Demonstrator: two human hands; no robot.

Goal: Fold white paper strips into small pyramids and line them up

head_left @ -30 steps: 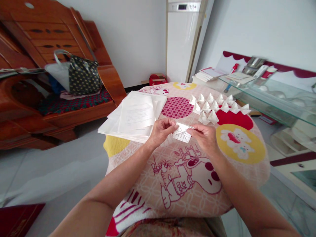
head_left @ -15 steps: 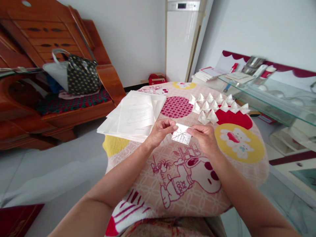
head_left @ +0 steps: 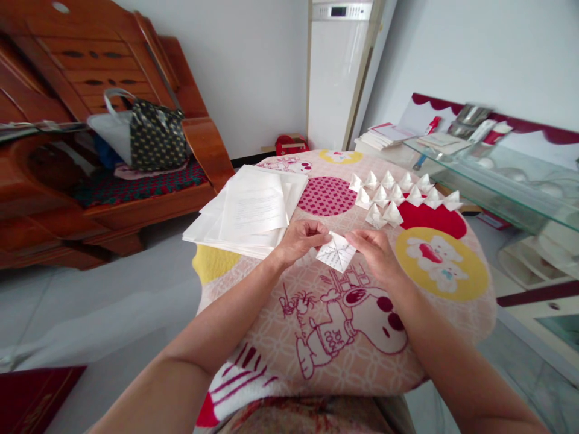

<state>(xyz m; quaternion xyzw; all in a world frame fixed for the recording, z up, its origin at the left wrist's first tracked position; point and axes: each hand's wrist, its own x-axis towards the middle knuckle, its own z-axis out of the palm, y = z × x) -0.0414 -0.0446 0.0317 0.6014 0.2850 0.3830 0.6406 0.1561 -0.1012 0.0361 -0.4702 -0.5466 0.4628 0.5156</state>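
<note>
A small folded square of printed paper (head_left: pixel 335 254), creased from its middle, is held just above the patterned tablecloth (head_left: pixel 294 355). My left hand (head_left: pixel 304 242) pinches its upper left corner between thumb and fingers. At its right corner are the thumb and fingers of my right hand (head_left: pixel 373 250), closed on the paper's edge. Beyond my right hand stand several folded white paper shapes (head_left: pixel 397 194) with pointed tips, set in rows. To the left of my left hand lies a stack of loose paper sheets (head_left: pixel 253 208), the top one printed.
At the right is a glass shelf unit (head_left: pixel 497 175) bearing cups and papers. A wooden bench (head_left: pixel 203 147) with a dark patterned bag (head_left: pixel 158 135) on it stands at the left. Behind the table rises a white upright appliance (head_left: pixel 337 78).
The folded paper has turned a little, so one corner now points down toward me. Both hands still grip it. The whole view has shifted slightly.
</note>
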